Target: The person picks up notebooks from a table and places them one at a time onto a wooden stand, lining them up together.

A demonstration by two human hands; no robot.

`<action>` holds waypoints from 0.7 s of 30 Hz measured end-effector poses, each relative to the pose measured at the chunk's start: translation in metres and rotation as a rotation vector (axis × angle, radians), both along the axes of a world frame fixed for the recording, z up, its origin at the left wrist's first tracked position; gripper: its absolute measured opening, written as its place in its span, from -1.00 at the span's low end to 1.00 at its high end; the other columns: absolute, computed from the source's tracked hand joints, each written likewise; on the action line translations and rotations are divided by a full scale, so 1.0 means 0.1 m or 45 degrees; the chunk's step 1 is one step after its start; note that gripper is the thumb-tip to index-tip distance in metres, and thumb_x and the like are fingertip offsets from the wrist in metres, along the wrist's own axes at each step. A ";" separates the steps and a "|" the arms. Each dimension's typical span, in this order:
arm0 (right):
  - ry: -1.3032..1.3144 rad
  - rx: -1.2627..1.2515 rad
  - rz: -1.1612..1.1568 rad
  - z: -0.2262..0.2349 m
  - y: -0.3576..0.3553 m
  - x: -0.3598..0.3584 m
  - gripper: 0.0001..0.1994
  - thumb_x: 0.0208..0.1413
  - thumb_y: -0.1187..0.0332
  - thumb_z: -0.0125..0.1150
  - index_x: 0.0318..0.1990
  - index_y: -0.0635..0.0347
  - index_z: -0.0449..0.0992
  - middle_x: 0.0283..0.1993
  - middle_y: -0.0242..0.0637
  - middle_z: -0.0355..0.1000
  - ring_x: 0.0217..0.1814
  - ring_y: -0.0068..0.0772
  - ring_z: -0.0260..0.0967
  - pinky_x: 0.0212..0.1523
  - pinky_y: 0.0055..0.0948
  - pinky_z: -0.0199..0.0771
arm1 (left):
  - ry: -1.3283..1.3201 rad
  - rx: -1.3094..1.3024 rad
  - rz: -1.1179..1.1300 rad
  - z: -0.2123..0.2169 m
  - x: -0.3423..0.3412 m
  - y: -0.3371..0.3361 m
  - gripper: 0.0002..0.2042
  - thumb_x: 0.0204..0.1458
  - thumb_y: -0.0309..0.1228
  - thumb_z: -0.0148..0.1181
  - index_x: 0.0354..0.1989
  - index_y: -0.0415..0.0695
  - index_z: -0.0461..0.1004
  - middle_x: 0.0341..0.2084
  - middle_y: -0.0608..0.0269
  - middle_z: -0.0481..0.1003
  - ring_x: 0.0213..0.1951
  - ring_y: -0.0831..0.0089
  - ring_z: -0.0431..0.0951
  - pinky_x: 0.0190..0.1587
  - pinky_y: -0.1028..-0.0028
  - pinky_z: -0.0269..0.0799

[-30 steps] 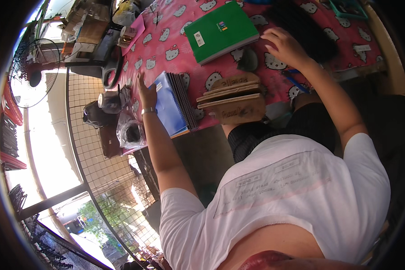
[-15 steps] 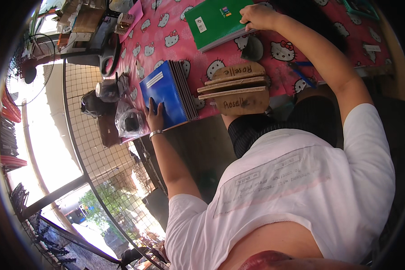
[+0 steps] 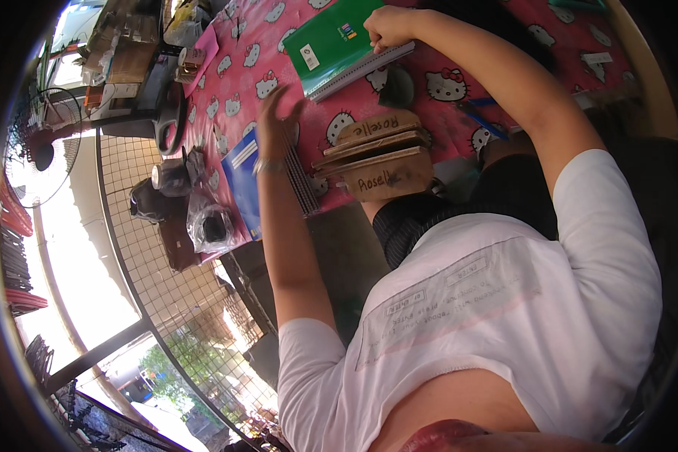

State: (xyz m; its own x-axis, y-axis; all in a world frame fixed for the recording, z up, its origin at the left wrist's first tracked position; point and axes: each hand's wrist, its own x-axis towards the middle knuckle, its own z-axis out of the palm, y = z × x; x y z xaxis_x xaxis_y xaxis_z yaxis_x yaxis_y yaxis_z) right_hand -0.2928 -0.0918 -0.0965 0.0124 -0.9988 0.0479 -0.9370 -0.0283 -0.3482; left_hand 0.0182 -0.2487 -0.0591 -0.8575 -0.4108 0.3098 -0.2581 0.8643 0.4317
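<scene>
Left hand is spread open, fingers apart, above the pink-patterned worktop — it sits just past the far end of the blue notebook, whether touching the cloth can't be told. That blue notebook lies at the worktop's left edge, its spiral side next to the forearm.

Right hand is curled shut on the top corner of the green notebook, gripping it w/ fingers folded over the cover edge. The green notebook is a spiral one, lying further up the worktop, tilted, white page edges showing along its lower right side.

Between the two arms, at the near edge: a stack of brown cardboard pieces, handwritten marks on them. A dark round thing sits just above the stack, near the green notebook.

Left of the worktop — clear plastic bags w/ dark contents, a wire grid panel, a fan farther out. Person wears a white tee.
</scene>
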 end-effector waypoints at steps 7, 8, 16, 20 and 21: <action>0.088 0.084 -0.031 0.17 -0.05 0.13 -0.82 -0.08 0.22 0.37 -0.38 0.10 0.68 -0.43 -0.21 0.56 -0.28 -0.14 0.54 -0.24 -0.17 0.49 | -0.625 -0.249 -0.176 -0.13 -1.22 0.32 -0.55 -0.09 -0.05 0.37 -0.03 0.03 0.58 -0.09 0.08 0.56 -0.07 0.12 0.57 -0.01 0.27 0.47; 0.075 0.086 -0.046 0.20 -0.05 0.17 -0.83 -0.05 0.21 0.35 -0.39 0.09 0.68 -0.44 -0.20 0.56 -0.28 -0.12 0.53 -0.24 -0.16 0.49 | -0.611 -0.265 -0.192 -0.13 -1.20 0.26 -0.57 -0.09 -0.03 0.36 -0.06 0.05 0.60 -0.16 0.11 0.59 -0.13 0.14 0.59 -0.06 0.26 0.49; -0.482 -0.777 -0.631 -0.39 0.33 -0.18 -0.76 0.07 0.25 0.16 -0.28 0.23 0.62 -0.25 0.00 0.54 -0.17 0.05 0.50 -0.08 -0.13 0.49 | -0.586 -0.224 -0.164 -0.14 -1.32 0.26 -0.77 0.11 -0.19 0.16 -0.20 -0.07 0.52 -0.29 0.03 0.58 -0.23 0.02 0.58 -0.19 0.14 0.49; -0.094 -0.144 -0.644 -0.42 0.45 0.29 -0.74 0.05 0.36 0.01 -0.28 0.38 0.55 -0.17 0.17 0.49 -0.08 0.16 0.45 0.00 -0.06 0.47 | -0.441 -0.322 -0.197 -0.24 -1.15 0.18 -0.80 0.17 -0.24 0.05 -0.21 -0.10 0.44 -0.28 0.00 0.55 -0.24 -0.02 0.57 -0.18 0.08 0.46; -0.097 -0.146 -0.643 -0.37 0.45 0.36 -0.74 0.05 0.36 0.01 -0.28 0.38 0.55 -0.17 0.17 0.49 -0.08 0.16 0.45 0.00 -0.06 0.47 | -0.407 -0.346 -0.182 -0.24 -1.13 0.17 -0.80 0.18 -0.23 0.04 -0.20 -0.10 0.43 -0.26 0.00 0.55 -0.23 -0.04 0.57 -0.16 0.06 0.44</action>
State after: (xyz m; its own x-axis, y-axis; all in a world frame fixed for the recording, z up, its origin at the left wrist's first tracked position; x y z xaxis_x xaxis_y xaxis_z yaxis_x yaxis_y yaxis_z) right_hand -0.2564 -0.0469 -0.1339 -0.4774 -0.8675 0.1396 -0.8159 0.3787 -0.4370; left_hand -0.0948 -0.2317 -0.0835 -0.9700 -0.2216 0.1004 -0.2115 0.9720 0.1019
